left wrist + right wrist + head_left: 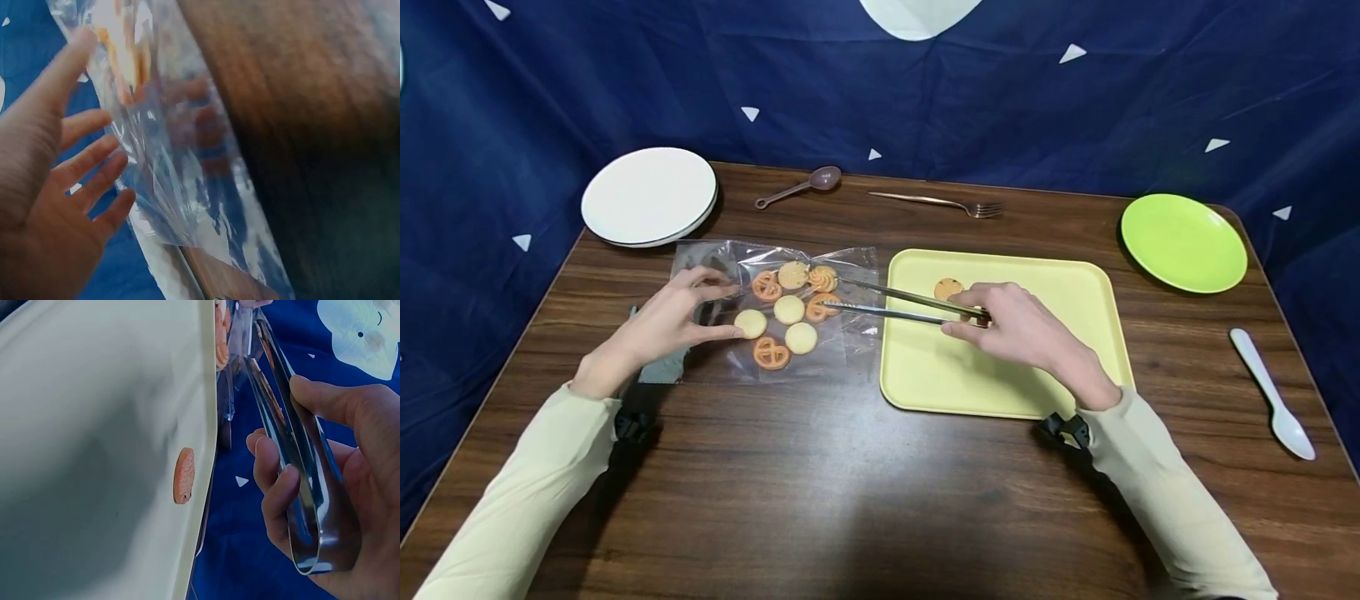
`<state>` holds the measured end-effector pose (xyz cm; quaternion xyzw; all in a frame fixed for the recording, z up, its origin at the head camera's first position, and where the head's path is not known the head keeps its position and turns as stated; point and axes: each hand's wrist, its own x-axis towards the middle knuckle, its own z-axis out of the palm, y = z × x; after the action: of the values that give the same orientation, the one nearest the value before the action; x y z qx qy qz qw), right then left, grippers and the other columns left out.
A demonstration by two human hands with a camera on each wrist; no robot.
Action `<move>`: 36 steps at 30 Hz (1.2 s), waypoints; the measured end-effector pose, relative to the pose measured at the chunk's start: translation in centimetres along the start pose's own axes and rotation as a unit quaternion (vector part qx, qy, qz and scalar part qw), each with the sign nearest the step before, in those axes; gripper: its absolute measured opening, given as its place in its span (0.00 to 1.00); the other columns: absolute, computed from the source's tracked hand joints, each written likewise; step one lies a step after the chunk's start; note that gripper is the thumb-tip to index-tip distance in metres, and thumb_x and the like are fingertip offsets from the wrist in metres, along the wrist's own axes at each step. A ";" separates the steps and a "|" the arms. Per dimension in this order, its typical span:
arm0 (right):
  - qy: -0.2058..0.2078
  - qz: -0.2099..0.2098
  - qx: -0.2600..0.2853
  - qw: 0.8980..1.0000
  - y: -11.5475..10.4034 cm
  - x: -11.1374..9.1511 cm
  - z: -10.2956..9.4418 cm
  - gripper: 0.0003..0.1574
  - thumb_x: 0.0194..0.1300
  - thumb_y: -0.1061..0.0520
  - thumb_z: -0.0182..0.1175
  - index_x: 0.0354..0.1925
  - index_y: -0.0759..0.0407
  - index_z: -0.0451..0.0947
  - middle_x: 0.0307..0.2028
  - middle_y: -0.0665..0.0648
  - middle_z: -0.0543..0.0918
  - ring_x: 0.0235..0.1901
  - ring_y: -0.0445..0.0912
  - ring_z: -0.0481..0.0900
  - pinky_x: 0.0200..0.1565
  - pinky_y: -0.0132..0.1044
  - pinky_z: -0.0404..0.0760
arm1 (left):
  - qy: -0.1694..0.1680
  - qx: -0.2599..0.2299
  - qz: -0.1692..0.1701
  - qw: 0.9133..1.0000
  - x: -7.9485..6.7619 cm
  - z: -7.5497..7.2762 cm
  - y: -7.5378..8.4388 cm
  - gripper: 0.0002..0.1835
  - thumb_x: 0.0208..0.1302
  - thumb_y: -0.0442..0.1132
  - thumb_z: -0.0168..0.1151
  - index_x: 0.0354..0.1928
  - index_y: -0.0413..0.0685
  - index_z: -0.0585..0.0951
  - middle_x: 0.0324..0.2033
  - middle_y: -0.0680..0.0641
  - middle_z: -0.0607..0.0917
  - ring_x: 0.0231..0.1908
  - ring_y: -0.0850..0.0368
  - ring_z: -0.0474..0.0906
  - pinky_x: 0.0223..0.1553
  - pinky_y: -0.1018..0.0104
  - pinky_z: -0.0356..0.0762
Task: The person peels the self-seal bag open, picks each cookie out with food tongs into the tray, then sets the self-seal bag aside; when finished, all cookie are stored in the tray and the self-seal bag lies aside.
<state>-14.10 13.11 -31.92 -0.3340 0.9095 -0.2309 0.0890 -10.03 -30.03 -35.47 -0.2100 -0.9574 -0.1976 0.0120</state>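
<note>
My left hand [662,321] is over the left part of a clear plastic bag [737,367], fingers spread and apart. Its thumb tip is beside a pale round cookie [750,324]; contact is unclear. The left wrist view shows the fingers near the bag film [169,169]. With my right hand [1018,325] I grip metal tongs [306,456], their tips parted. Those tips reach over the bag by a swirl cookie [823,278] and a pretzel-shaped cookie [822,308]. Several other round and pretzel-shaped cookies are grouped there. One round cookie [949,288] lies on the yellow tray [925,383].
Back left stands a white plate stack [649,197]. A brown measuring spoon [825,178] and a copper-coloured fork [925,200] lie along the back edge. To the right are a green plate [1183,243] and a white spoon [1270,392]. A blue cloth [1000,108] hangs behind.
</note>
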 end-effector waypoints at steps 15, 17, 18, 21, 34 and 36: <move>-0.019 0.007 -0.012 1.000 -0.1 0.0 -0.1 0.29 0.62 0.43 0.61 0.54 0.60 0.79 0.46 0.57 0.82 0.33 0.46 0.76 0.39 0.45 0.74 | 0.065 0.001 0.080 0.995 -0.1 0.5 -0.2 0.04 0.51 0.27 0.69 0.31 0.36 0.87 0.33 0.41 0.83 0.35 0.46 0.78 0.35 0.50 0.74; -0.027 0.009 -0.021 0.999 -0.1 0.1 0.0 0.29 0.62 0.43 0.62 0.54 0.60 0.79 0.46 0.57 0.82 0.35 0.46 0.78 0.40 0.46 0.75 | 0.089 -0.012 0.077 0.993 -0.2 0.3 -0.1 0.05 0.50 0.26 0.70 0.30 0.38 0.87 0.31 0.44 0.83 0.32 0.49 0.79 0.32 0.54 0.73; -0.031 0.009 -0.024 0.999 -0.1 0.2 0.0 0.29 0.62 0.43 0.62 0.54 0.60 0.78 0.46 0.57 0.82 0.35 0.46 0.78 0.40 0.47 0.75 | 0.098 -0.017 0.072 0.992 -0.3 0.3 -0.1 0.05 0.49 0.25 0.70 0.30 0.39 0.87 0.30 0.45 0.83 0.30 0.51 0.79 0.31 0.57 0.73; -0.040 0.011 -0.029 0.999 -0.1 0.6 0.2 0.29 0.62 0.42 0.61 0.55 0.59 0.78 0.47 0.56 0.82 0.33 0.45 0.77 0.37 0.45 0.76 | 0.115 -0.031 0.056 0.991 -0.4 0.2 0.0 0.06 0.49 0.25 0.70 0.30 0.40 0.87 0.28 0.48 0.83 0.28 0.55 0.78 0.29 0.63 0.71; -0.050 -0.027 -0.022 0.998 0.1 2.5 0.3 0.21 0.60 0.43 0.64 0.45 0.55 0.82 0.39 0.49 0.82 0.28 0.42 0.73 0.31 0.40 0.73 | 0.151 -0.069 0.013 0.986 -0.8 0.3 -0.1 0.05 0.51 0.27 0.69 0.30 0.43 0.87 0.29 0.50 0.85 0.33 0.60 0.78 0.36 0.75 0.69; -0.051 -0.035 -0.021 0.998 0.2 2.6 0.2 0.21 0.60 0.44 0.64 0.45 0.55 0.82 0.41 0.49 0.82 0.29 0.42 0.73 0.33 0.40 0.73 | 0.152 -0.070 0.010 0.986 -0.8 0.2 -0.1 0.05 0.51 0.27 0.69 0.30 0.43 0.87 0.29 0.50 0.85 0.33 0.63 0.78 0.37 0.76 0.69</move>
<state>-16.16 11.49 -32.27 -0.3794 0.8960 -0.1969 0.1203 -9.36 -30.39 -35.76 -0.1869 -0.9263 -0.2933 0.1449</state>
